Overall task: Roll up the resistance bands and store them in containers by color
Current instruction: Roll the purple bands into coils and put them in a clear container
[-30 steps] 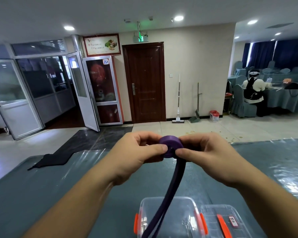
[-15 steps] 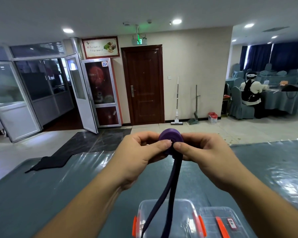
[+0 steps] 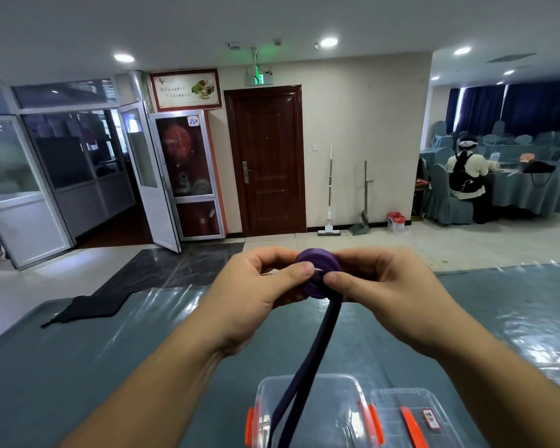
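Note:
A purple resistance band (image 3: 317, 265) is partly wound into a tight coil held up in front of me. My left hand (image 3: 256, 286) pinches the coil from the left with thumb on its face. My right hand (image 3: 388, 286) grips it from the right, thumb pressed near the centre. The band's loose tail (image 3: 307, 367) hangs straight down over a clear plastic container (image 3: 307, 412) with orange clips at the table's near edge.
A second clear container (image 3: 411, 418) with an orange clip and a label sits just right of the first. The table (image 3: 110, 367) wears a grey-blue cloth under clear plastic. A black cloth (image 3: 88, 307) lies at its far left edge. A person sits far right.
The coil has grown slightly as both hands kept turning it. The hanging tail has swung a little and the view has shifted slightly downward.

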The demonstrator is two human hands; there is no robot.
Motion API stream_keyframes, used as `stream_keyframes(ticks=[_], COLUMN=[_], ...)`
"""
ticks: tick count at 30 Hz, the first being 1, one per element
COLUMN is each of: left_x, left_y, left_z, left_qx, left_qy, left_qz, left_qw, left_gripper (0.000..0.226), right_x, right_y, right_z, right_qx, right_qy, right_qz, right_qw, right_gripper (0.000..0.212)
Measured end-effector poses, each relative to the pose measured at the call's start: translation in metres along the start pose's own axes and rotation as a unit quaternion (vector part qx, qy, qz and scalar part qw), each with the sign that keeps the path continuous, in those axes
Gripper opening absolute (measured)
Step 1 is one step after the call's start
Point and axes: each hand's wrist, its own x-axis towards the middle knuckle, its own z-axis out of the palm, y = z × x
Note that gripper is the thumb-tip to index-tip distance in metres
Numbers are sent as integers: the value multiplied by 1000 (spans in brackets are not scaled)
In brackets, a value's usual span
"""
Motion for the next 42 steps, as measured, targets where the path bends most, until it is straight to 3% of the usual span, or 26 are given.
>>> stream_keyframes(ticks=[4, 6, 11, 14, 17, 19, 21, 23, 26, 28, 31, 34, 36, 39, 42], left_x=[2, 4, 5, 4, 5, 6, 7, 7, 6, 5, 4, 5, 8, 8, 7], left_y=[6, 9, 3, -5, -5, 0, 5, 7, 0, -6, -8, -3, -1, -2, -6], left_z=[-10, -12, -5, -4, -12, -18, -22, -23, -18, -13, -13, -15, -14, -11, -10], left_qx=[206, 234, -38, -74, 43, 195, 257, 228, 94, 41, 92, 196, 194, 41, -57], left_qy=[-60, -53, 6, 14, -15, -57, -72, -63, -17, -12, -51, -79, -53, -2, -9], left_qz=[30, 53, 12, -13, -17, 6, 13, 13, 2, -16, -34, -10, 12, -3, -38], left_qw=[976, 969, 999, 997, 999, 979, 964, 972, 995, 999, 994, 977, 979, 999, 998], left_gripper=[18, 17, 30, 26, 16, 20, 19, 18, 25, 27, 12, 18, 20, 18, 27], right_x=[4, 6, 4, 2, 5, 5, 6, 6, 4, 3, 4, 8, 11, 11, 6], right_y=[-5, -5, 4, 8, 2, -3, -6, -3, 3, 6, 5, 0, -1, 5, 11], right_z=[-6, -6, 1, 4, -4, -8, -9, -7, -3, -1, -4, -8, -8, -4, 0], right_qx=[-112, -101, 93, 85, -19, -92, -135, -108, 24, 38, -26, -99, -80, 5, 42], right_qy=[-67, -65, 23, 39, -6, -59, -87, -58, 0, 14, -20, -80, -60, -10, 7], right_qz=[38, 46, 56, 54, 70, 76, 73, 63, 53, 46, 63, 68, 59, 53, 40], right_qw=[991, 992, 994, 994, 997, 991, 984, 990, 998, 998, 997, 990, 993, 999, 998], right_gripper=[22, 20, 29, 21, 22, 21, 19, 19, 22, 23, 21, 19, 17, 20, 27])
